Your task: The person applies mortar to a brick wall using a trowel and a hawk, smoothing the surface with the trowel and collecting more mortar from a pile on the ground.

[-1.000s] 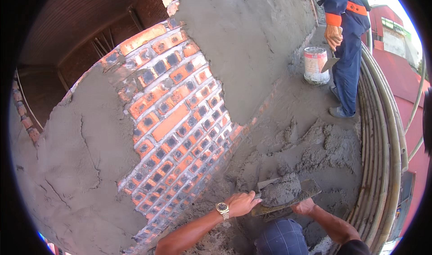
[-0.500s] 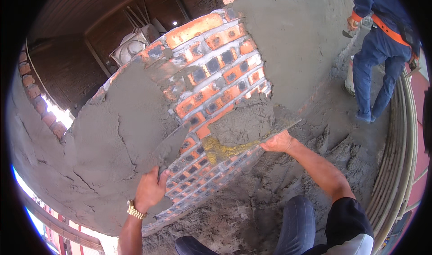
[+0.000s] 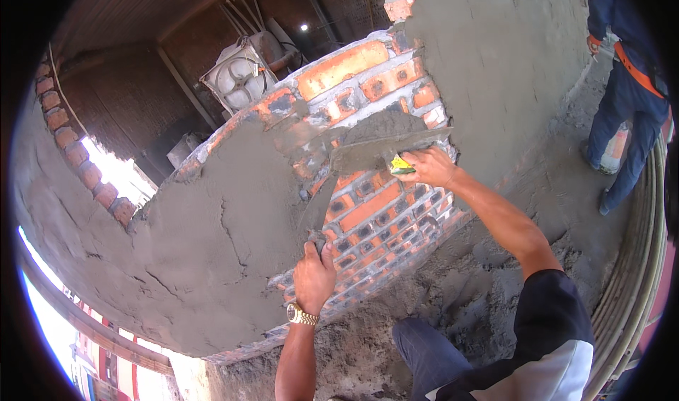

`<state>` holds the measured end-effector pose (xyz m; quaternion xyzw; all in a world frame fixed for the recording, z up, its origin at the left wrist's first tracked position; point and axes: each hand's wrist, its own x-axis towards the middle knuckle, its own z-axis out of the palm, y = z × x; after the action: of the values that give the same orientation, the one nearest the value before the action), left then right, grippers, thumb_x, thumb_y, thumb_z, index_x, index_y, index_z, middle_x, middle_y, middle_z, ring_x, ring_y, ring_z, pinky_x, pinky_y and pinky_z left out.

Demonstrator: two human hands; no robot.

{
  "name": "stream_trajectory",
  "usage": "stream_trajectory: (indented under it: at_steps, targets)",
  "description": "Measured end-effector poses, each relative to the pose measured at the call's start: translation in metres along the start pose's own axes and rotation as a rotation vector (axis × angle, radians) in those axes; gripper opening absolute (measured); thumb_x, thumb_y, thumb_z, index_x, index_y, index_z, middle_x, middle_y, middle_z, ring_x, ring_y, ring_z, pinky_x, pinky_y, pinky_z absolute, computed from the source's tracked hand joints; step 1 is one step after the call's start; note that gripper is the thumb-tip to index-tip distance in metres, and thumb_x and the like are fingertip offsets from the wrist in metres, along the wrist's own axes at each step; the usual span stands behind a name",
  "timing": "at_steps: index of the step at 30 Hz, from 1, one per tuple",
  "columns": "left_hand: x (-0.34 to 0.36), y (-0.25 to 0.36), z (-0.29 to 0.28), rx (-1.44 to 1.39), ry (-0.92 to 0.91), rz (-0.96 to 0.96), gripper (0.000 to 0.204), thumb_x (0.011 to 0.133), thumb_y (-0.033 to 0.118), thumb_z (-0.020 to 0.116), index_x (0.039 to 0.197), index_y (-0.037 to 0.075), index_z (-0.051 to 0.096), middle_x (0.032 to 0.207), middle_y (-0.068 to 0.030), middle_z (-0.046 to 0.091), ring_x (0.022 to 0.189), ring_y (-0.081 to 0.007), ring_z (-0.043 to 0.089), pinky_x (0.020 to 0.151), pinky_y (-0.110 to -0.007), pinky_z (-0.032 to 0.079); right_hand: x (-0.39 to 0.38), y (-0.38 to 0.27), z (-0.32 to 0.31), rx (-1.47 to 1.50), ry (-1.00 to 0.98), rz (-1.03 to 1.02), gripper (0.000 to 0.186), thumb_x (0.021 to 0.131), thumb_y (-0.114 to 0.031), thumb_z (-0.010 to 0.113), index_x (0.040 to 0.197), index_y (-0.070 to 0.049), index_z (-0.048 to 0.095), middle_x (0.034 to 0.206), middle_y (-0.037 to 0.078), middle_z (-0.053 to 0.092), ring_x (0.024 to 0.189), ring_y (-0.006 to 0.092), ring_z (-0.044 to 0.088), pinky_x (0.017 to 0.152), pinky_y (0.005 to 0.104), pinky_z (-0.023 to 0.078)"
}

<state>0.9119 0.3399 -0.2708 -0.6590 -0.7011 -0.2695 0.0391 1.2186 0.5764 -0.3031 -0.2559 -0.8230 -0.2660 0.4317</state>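
Note:
My right hand (image 3: 426, 166) is closed around the yellow-and-green handle of a plastering float (image 3: 362, 154), its long grey blade tilted against the brick wall (image 3: 368, 210). A mound of wet mortar (image 3: 387, 124) sits along the blade's upper side, against the bricks. My left hand (image 3: 314, 277), with a gold watch on its wrist, grips a trowel (image 3: 320, 206). The trowel's narrow, mortar-smeared blade points up toward the float's left end, beside the edge of the fresh grey plaster (image 3: 191, 231).
Through the wall opening stands a dusty fan-like machine (image 3: 237, 76). Plaster (image 3: 495, 68) covers the right wall stretch. At the far right a person in dark blue (image 3: 629, 97) stands near a bucket (image 3: 617, 150). Long poles (image 3: 629, 281) line the mortar-strewn floor (image 3: 488, 288).
My right hand has raised the float and tipped its mortar against the bricks higher up. My left hand moved up and right with the trowel. The view shifted, and the other person appears farther right.

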Motion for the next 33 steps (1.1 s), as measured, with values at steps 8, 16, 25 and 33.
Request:
stream_trajectory:
  at_steps: [8,16,25,33]
  targets:
    - [0.049,0.026,0.008,-0.14,-0.028,0.015,0.039,0.105,0.033,0.048,0.105,-0.006,0.052,0.068,-0.0272,0.062,0.063,-0.047,0.063,0.053,-0.053,0.046,0.032,0.05,-0.03,0.002,-0.053,0.089,0.047,0.083,-0.05,0.072,0.1,-0.007,0.063,0.062,0.013,0.065,0.056,0.0294,0.068,0.049,0.0398,0.054]
    - [0.083,0.061,-0.006,-0.291,0.048,0.12,0.054,0.105,0.038,0.047,0.129,-0.01,0.05,0.064,-0.0236,0.061,0.059,-0.0409,0.063,0.054,-0.048,0.046,0.075,0.087,-0.075,0.042,-0.201,0.226,0.049,0.085,-0.058,0.065,0.103,-0.012,0.065,0.068,0.019,0.067,0.066,0.041,0.067,0.061,0.0491,0.055]
    - [0.112,0.075,0.002,-0.299,0.044,0.202,0.05,0.105,0.04,0.047,0.1,-0.009,0.054,0.072,-0.0286,0.06,0.071,-0.0457,0.063,0.062,-0.05,0.047,0.118,0.125,-0.123,0.118,-0.353,0.253,0.044,0.083,-0.053,0.071,0.094,-0.011,0.066,0.074,0.017,0.067,0.071,0.0406,0.065,0.066,0.047,0.053]
    - [0.14,0.11,-0.011,-0.237,0.016,0.252,0.053,0.105,0.043,0.048,0.105,-0.01,0.056,0.068,-0.0286,0.06,0.067,-0.0473,0.062,0.061,-0.05,0.047,0.127,0.166,-0.15,0.151,-0.417,0.36,0.046,0.084,-0.053,0.071,0.095,-0.008,0.068,0.085,0.016,0.07,0.078,0.035,0.065,0.072,0.0427,0.052]
